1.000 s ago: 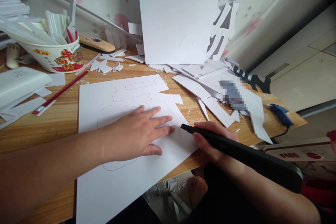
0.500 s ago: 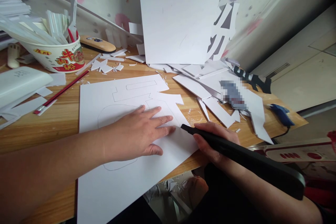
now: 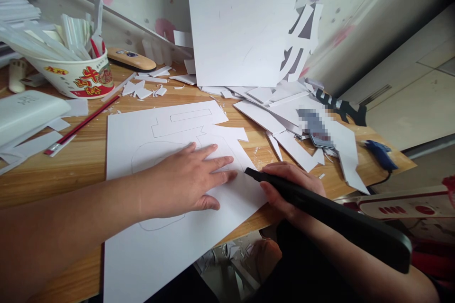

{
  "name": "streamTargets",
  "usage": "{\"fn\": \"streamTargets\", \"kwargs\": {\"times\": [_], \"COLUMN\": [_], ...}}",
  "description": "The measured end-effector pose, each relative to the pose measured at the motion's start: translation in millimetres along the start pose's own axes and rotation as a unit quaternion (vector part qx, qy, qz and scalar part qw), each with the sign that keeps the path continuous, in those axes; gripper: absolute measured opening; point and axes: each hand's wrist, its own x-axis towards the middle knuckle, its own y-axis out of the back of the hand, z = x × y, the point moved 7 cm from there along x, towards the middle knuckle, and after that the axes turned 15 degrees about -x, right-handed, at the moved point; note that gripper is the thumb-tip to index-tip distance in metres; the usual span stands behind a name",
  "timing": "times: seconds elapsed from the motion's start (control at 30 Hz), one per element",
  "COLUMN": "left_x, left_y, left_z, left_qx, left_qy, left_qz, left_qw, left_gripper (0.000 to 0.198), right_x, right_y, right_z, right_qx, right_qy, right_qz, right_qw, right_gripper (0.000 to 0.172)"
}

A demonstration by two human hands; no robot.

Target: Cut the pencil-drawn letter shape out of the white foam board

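My left hand (image 3: 185,180) lies flat, fingers spread, on a large white sheet (image 3: 156,241) that bears pencilled outlines and covers the wooden table (image 3: 71,170). My right hand (image 3: 289,189) is closed round a long black cutting tool (image 3: 327,215). The tool's tip touches the sheet's right edge, just beyond my left fingertips. Part of the sheet's upper right is cut into steps.
A printed paper bowl (image 3: 76,75) full of white strips stands at the back left, with a red pencil (image 3: 80,125) in front. A big white board (image 3: 241,23) leans on the wall. White offcuts (image 3: 284,123) pile at the right, near a blue glue gun (image 3: 380,154).
My right hand and the black tool have shifted very slightly along the sheet's edge. My left hand has stayed flat in the same place.
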Motion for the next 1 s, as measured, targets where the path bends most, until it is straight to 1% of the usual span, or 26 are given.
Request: {"fn": "streamTargets", "kwargs": {"times": [0.1, 0.17, 0.27, 0.37, 0.53, 0.63, 0.77, 0.83, 1.0], "left_x": [0.8, 1.0, 0.8, 1.0, 3.1, 4.4, 6.0, 7.0, 10.5], "left_y": [-0.7, -1.0, -1.1, -1.0, 0.0, 0.7, 3.4, 4.2, 3.0], "left_z": [-0.3, -0.1, 0.4, 0.4, 1.3, 2.9, 7.3, 8.5, 8.5], "left_qx": [0.0, 0.0, -0.001, -0.003, -0.006, -0.005, -0.006, -0.007, -0.007], "left_qy": [-0.001, -0.001, 0.004, 0.012, 0.013, 0.017, 0.022, 0.029, 0.05], "left_qz": [-0.002, -0.004, -0.01, -0.017, -0.012, -0.01, -0.01, -0.012, -0.007], "left_qw": [1.0, 1.0, 1.0, 1.0, 1.0, 1.0, 1.0, 0.999, 0.999], "left_gripper": [0.06, 0.06, 0.059, 0.059, 0.059, 0.06, 0.062, 0.064, 0.066], "right_x": [0.6, 0.2, -1.1, -1.4, -1.6, -3.0, -6.9, -9.9, -17.9], "right_y": [-3.1, -4.2, -7.6, -11.5, -12.8, -11.9, -14.9, -15.7, -15.9], "right_z": [-1.0, 0.4, 3.6, 6.0, 5.8, 2.4, -1.9, -1.7, 2.1], "right_qx": [0.0, 0.011, 0.023, 0.02, 0.013, 0.021, 0.047, 0.062, 0.061], "right_qy": [0.01, 0.007, -0.008, -0.028, -0.059, -0.048, 0.002, 0.021, 0.009], "right_qz": [-0.018, -0.009, 0.001, -0.004, -0.004, 0.005, -0.002, 0.004, 0.023], "right_qw": [1.0, 1.0, 1.0, 0.999, 0.998, 0.999, 0.999, 0.998, 0.998], "right_gripper": [0.016, 0.015, 0.013, 0.011, 0.007, 0.005, 0.015, 0.019, 0.021]}}
